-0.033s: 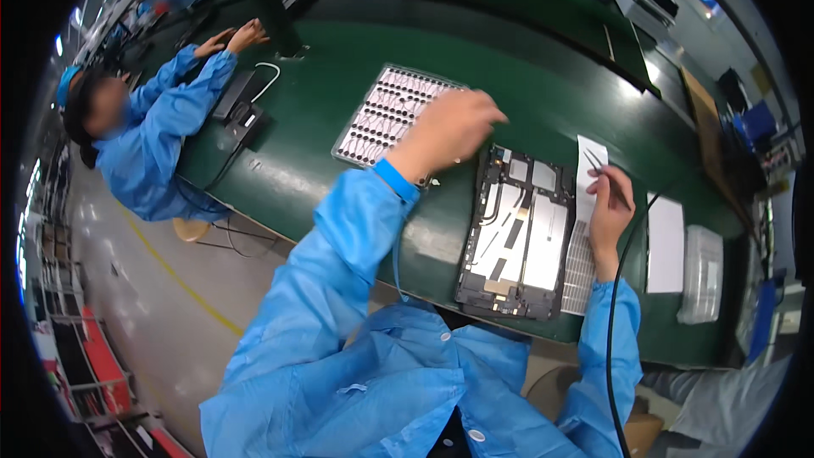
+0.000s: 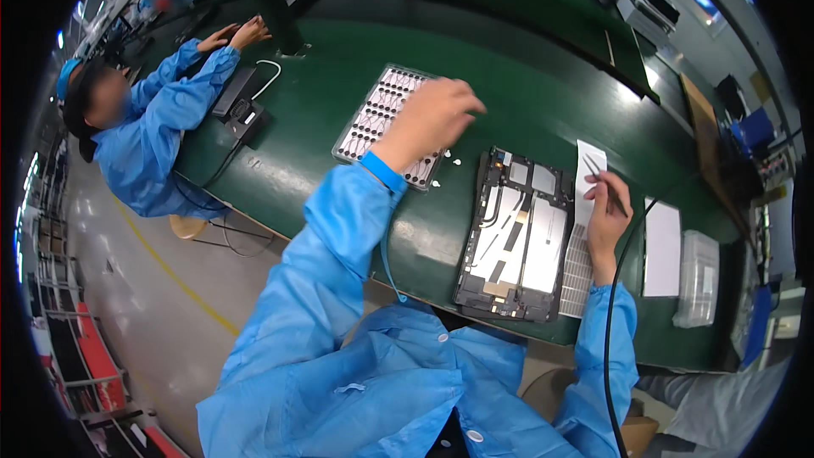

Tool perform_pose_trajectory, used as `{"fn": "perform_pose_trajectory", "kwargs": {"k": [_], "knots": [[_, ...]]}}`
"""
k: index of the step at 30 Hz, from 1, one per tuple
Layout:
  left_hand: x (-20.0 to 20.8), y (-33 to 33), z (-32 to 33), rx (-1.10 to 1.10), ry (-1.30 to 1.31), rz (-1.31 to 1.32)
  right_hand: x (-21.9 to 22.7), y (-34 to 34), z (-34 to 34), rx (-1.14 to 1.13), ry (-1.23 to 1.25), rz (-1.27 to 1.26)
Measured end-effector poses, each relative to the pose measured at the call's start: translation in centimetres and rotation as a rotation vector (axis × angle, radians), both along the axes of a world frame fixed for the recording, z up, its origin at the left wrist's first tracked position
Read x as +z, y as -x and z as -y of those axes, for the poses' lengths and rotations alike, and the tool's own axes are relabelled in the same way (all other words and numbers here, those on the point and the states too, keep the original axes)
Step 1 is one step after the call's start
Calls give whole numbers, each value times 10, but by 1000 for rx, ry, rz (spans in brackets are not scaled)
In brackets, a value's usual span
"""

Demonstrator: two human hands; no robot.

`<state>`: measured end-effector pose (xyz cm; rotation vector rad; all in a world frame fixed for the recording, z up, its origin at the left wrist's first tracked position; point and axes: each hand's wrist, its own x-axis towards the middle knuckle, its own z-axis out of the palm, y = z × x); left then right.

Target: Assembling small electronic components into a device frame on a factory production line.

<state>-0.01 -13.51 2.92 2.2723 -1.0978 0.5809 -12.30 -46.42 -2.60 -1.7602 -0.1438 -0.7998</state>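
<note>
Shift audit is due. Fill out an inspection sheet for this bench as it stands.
Surface: green bench top, curved.
Job's things: opened tablet chassis, internals up; clear parts tray; tweezers.
Clutter: small white bits by the tray; white sheets; clear lidded box.
Hands: left hand over the tray, fingers pinched; right hand holds the tweezers.
Cables: black cable along the right sleeve.
Surroundings: co-worker in a blue coat at the left.

Co-worker in blue coat (image 2: 144,144), black cable (image 2: 615,305), clear plastic box (image 2: 699,278)
</note>
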Motion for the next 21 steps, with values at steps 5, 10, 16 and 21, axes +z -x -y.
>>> {"fn": "perform_pose_trajectory", "kwargs": {"k": [5,10,16,21], "knots": [[-30,-31,-63,13,-29,-85,14,2,-17,101,217,27],[-22,-51,-52,-99,-144,-209,34,-10,-45,140,245,-28],[-27,-47,-55,-96,-89,-239,71,-47,-114,414,279,-127],[-31,-41,-57,-52,-84,-225,56,-101,-158,416,185,-209]]}}
